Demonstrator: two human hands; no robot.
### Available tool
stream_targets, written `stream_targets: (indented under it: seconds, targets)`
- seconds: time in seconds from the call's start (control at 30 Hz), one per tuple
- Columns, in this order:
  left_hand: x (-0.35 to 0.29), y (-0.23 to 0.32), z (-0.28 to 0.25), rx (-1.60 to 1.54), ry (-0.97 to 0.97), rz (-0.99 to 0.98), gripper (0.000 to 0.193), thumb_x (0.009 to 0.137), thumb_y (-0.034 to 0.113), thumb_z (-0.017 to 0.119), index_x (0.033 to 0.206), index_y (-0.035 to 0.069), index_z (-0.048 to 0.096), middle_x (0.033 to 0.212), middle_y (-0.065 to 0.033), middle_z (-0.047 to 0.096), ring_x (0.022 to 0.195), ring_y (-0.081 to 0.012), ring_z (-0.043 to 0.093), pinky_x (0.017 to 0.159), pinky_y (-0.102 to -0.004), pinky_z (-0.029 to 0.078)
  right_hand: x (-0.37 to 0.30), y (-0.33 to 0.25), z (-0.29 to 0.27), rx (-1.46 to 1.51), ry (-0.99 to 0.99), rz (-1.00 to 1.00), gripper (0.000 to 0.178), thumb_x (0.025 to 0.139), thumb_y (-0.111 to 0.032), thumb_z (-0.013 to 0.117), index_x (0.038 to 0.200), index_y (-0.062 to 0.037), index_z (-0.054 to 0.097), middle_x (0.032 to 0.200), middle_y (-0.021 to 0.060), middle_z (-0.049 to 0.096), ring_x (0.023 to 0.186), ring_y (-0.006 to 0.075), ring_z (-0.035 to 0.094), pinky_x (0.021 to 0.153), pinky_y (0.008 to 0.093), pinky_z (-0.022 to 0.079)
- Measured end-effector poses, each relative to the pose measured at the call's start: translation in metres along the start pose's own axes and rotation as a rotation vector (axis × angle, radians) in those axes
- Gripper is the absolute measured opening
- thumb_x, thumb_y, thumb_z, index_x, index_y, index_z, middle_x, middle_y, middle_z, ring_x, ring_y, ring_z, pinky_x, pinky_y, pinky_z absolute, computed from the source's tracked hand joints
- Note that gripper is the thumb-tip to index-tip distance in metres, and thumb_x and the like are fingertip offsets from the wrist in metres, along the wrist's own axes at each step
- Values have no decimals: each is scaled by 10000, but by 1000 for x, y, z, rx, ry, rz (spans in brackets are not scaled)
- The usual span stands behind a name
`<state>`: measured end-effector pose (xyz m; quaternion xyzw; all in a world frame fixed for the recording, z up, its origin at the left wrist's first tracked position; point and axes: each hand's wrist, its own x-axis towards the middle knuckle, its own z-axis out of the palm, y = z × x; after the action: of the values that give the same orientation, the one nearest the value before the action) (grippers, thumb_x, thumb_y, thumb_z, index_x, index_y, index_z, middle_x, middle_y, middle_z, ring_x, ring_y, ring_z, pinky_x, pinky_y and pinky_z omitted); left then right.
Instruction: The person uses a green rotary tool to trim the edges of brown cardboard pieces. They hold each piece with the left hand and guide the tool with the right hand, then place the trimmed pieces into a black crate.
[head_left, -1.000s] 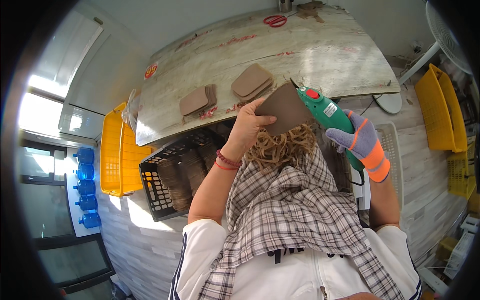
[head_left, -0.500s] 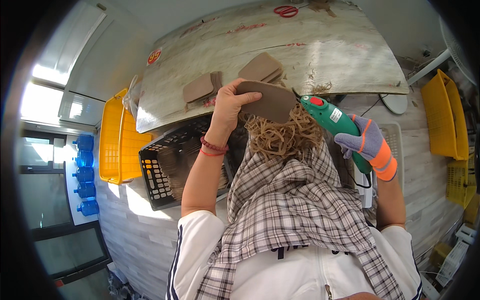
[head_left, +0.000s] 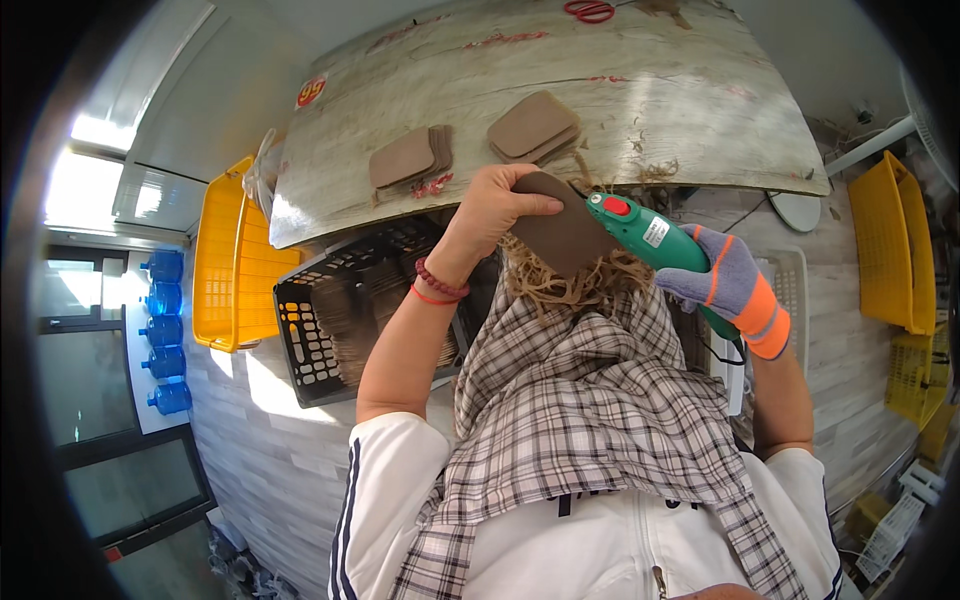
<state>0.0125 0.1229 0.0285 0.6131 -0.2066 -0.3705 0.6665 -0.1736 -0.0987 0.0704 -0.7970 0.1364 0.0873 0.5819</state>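
Note:
Between thumb and fingers my bare left hand [head_left: 500, 210] grips a flat brown pad [head_left: 567, 232] with rounded corners, tilted down to the right. My right hand [head_left: 725, 285], in a grey and orange glove, is wrapped round a green handheld power tool [head_left: 640, 232] with a red switch. The tool's dark tip is at the pad's upper right edge; whether it touches cannot be made out. Beneath the pad, a heap of curled brown trimmings [head_left: 600, 285] lies on the plaid cloth [head_left: 590, 400] over my lap.
Two stacks of brown pads, a left stack [head_left: 405, 160] and a right stack [head_left: 533, 125], rest on the worn table [head_left: 400, 90]. Red-handled scissors [head_left: 588, 11] lie at its far edge. A black crate [head_left: 310, 350] full of brown pieces stands left, beside a yellow basket [head_left: 225, 300].
My left hand has moved right and turned the pad, so it now slopes downward. The tool has shifted slightly left along with its tip. The whole view has shifted a little.

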Motion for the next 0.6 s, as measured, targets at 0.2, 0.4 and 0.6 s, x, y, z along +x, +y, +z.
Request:
stream_targets:
  seconds: [0.2,0.4,0.6]
  targets:
    - [2,-8,-1,89,-81,-59,177,700,-7,734,872,-13,688,803,-41,687,736,-108,620,717,-244,496,18,-8,11,10,-69,11,446,746,-280,797,1026,8,603,657,9,590,512,52,507,484,217,425]
    - [-1,-6,-73,27,305,108,274,777,2,671,1044,-21,612,939,-96,659,834,-161,626,746,-272,516,32,9,29,171,97,-23,460,763,-228,781,1095,17,580,726,22,615,556,49,529,490,210,439]
    - [26,-16,-201,64,764,157,356,858,-8,587,1203,-49,505,1115,-172,610,1020,-244,603,866,-354,514,27,43,11,101,177,70,423,817,-163,708,1155,29,543,730,45,599,534,94,560,480,234,483]
